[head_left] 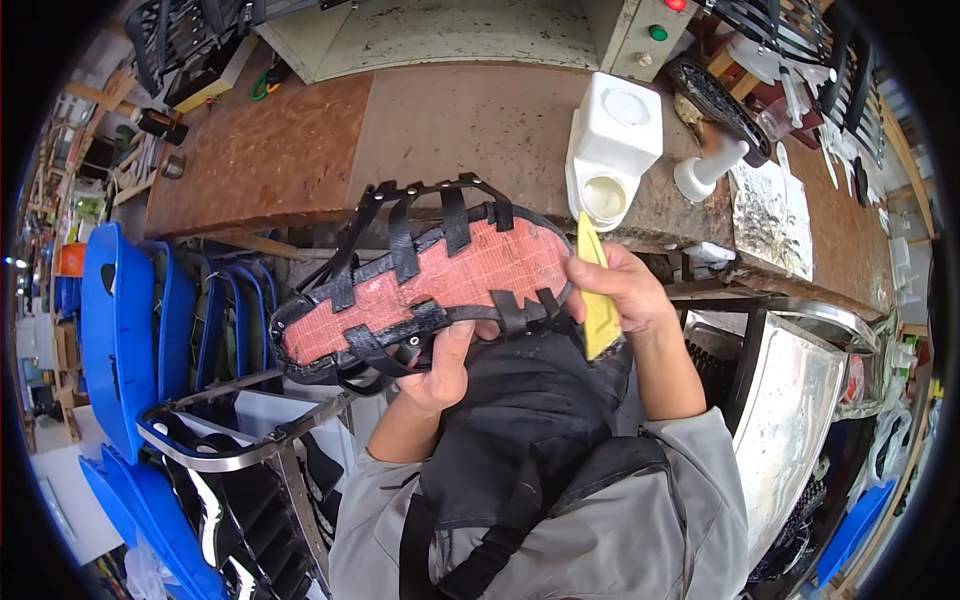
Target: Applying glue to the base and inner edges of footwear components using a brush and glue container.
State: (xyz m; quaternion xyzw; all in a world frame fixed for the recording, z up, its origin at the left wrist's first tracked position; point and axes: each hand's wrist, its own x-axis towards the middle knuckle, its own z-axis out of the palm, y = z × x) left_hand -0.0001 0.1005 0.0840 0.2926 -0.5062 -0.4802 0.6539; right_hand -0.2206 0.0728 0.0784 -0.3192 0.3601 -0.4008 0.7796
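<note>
A strappy sandal upper (430, 272) hangs over the near edge of the bench, its reddish underside facing up. Black strap ends are folded onto that underside. My left hand (440, 372) is closed on its lower edge, thumb up beside the straps. In my right hand (635, 285) is a flat yellow tool (600, 322) with a pointed upper end, pinched between thumb and fingers beside the sandal's right end. Just beyond that point stands a white plastic dispenser (620, 120) with a round open cup (605, 198) at its near end.
A brown workbench (440, 130) stretches across the front. On its right are a white bottle (700, 178), a black sole (725, 105) and a stained paper sheet (772, 215). Metal-framed racks flank me, with blue trays (120, 330) at left and a metal panel (790, 400) at right.
</note>
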